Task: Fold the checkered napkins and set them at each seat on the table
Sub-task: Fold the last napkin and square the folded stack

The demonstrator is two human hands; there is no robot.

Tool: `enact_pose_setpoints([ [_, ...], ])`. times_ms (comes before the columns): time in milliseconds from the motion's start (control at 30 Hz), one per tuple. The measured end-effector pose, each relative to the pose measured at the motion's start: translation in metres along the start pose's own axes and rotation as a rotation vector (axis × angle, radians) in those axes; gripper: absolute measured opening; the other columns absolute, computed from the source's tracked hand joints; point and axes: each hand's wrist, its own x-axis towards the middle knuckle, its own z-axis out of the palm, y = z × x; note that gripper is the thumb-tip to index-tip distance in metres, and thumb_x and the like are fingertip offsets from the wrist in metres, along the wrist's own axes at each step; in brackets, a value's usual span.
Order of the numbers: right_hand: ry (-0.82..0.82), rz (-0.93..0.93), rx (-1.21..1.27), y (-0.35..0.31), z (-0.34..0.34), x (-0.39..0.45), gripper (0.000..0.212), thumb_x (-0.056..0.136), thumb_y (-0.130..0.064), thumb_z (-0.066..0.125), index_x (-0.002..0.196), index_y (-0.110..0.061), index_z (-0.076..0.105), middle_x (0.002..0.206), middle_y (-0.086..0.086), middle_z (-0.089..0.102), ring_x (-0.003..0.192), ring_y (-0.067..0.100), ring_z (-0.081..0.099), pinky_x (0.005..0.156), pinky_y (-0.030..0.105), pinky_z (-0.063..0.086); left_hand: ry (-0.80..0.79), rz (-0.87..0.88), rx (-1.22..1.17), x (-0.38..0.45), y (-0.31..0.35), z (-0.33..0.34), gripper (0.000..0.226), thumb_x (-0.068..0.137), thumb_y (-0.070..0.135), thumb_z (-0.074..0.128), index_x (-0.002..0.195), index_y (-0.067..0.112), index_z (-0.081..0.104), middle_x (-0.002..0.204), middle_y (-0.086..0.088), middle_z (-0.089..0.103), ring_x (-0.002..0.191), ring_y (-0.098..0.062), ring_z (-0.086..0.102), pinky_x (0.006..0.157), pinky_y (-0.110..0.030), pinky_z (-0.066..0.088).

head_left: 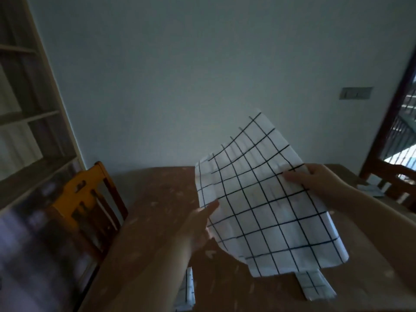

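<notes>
Napkin, white cloth with a black grid (258,199), is up in the air over the brown wooden bench (157,210), held flat and tilted, one corner pointing up toward the wall. Both hands are on it. Left hand (200,226) grips the left edge: thumb lies on the front face near that edge, the other fingers are hidden behind the cloth. Right hand (315,179) pinches the right edge: thumb (292,176) pressed on the front face, pointing left, remaining fingers curled behind the cloth, so the napkin's edge sits between thumb and fingers. Cloth hangs free below both grips; its lower edge is above the bench, whether touching it I cannot tell.

Second checkered napkin, folded (315,287), lies on the bench just below the held one's lower edge. Third checkered napkin (186,291) lies at the near bench edge under the left forearm, partly hidden. Another folded piece of cloth (371,190) sits at the far right of the bench, blurred.

Orange-yellow wooden chair (87,199) stands at the bench's left side; dark wooden chair (396,181) at the right. Pale shelving unit (29,113) at left, grey switch plate (355,93) on the wall.
</notes>
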Motion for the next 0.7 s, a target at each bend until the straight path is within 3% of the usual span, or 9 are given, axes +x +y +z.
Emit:
enact_pose_setpoints([
  [67,0.027,0.037,0.030,0.010,0.000,-0.025,0.016,0.083,-0.017,0.072,0.087,-0.002,0.072,0.077,0.016,0.075,0.067,0.027,0.073,0.061,0.035,0.059,-0.007,0.050,0.027,-0.017,0.000,-0.002,0.025,0.090,0.028,0.064,0.103,0.006,0.065,0.089,-0.010,0.066,0.071,-0.019,0.064,0.062,-0.029,0.051],
  [133,0.075,0.072,0.049,0.021,0.001,-0.050,0.013,0.081,-0.016,0.074,0.082,-0.003,0.072,0.072,0.016,0.074,0.063,0.027,0.072,0.059,0.035,0.058,-0.087,0.109,-0.002,-0.035,0.000,-0.001,0.043,0.092,0.044,0.058,0.111,0.006,0.066,0.085,-0.010,0.071,0.065,-0.019,0.066,0.056,-0.027,0.051],
  [200,0.125,0.079,0.072,0.027,-0.001,-0.076,0.012,0.079,-0.014,0.075,0.075,-0.005,0.069,0.063,0.010,0.073,0.052,0.019,0.070,0.048,0.028,0.055,-0.144,0.186,0.093,-0.052,-0.005,0.000,0.070,0.088,0.067,0.047,0.118,0.005,0.063,0.089,-0.012,0.073,0.080,-0.019,0.071,0.068,-0.031,0.054],
  [267,0.158,0.097,0.100,0.034,-0.003,-0.097,0.013,0.077,-0.014,0.077,0.072,-0.006,0.068,0.062,0.011,0.072,0.048,0.015,0.068,0.044,0.024,0.052,-0.121,0.293,0.386,-0.066,-0.013,0.005,0.088,0.066,0.085,0.059,0.107,0.007,0.063,0.095,-0.006,0.071,0.094,-0.014,0.067,0.083,-0.033,0.053],
  [333,0.139,0.112,0.103,0.037,-0.009,-0.117,0.015,0.073,-0.016,0.079,0.073,-0.005,0.068,0.066,0.014,0.073,0.048,0.016,0.068,0.044,0.025,0.052,-0.098,0.332,0.492,-0.079,-0.019,0.013,0.097,0.047,0.078,0.080,0.107,0.004,0.065,0.108,-0.010,0.070,0.104,-0.025,0.066,0.092,-0.042,0.053],
  [433,0.055,0.139,0.198,0.024,-0.022,-0.149,0.054,0.060,-0.034,0.085,0.089,0.007,0.066,0.069,0.020,0.071,0.054,0.025,0.069,0.047,0.023,0.054,-0.119,0.399,0.581,-0.106,-0.018,0.031,0.074,0.057,0.059,0.087,0.091,-0.004,0.067,0.091,-0.029,0.066,0.081,-0.046,0.064,0.080,-0.056,0.054],
  [533,0.011,0.291,0.414,0.026,-0.042,-0.173,0.042,0.084,-0.039,0.063,0.097,0.000,0.061,0.065,0.018,0.064,0.058,0.031,0.060,0.060,0.027,0.048,-0.206,0.438,0.658,-0.129,-0.025,0.048,0.028,0.078,0.030,0.080,0.096,0.010,0.073,0.094,-0.007,0.076,0.090,-0.024,0.072,0.087,-0.042,0.058],
  [633,-0.168,0.376,0.523,0.043,-0.067,-0.186,0.053,0.073,-0.055,0.071,0.102,-0.011,0.069,0.094,0.019,0.073,0.085,0.039,0.069,0.073,0.041,0.048,-0.308,0.427,0.718,-0.146,-0.039,0.070,0.025,0.084,0.017,0.074,0.109,0.014,0.071,0.107,-0.001,0.075,0.101,-0.015,0.070,0.091,-0.036,0.056],
  [700,-0.201,0.386,0.503,0.054,-0.082,-0.197,0.054,0.070,-0.050,0.079,0.104,-0.009,0.072,0.103,0.020,0.073,0.092,0.036,0.072,0.077,0.044,0.052,-0.362,0.433,0.796,-0.155,-0.047,0.086,0.022,0.088,0.014,0.070,0.110,0.018,0.070,0.108,0.001,0.074,0.102,-0.013,0.070,0.091,-0.033,0.056],
])
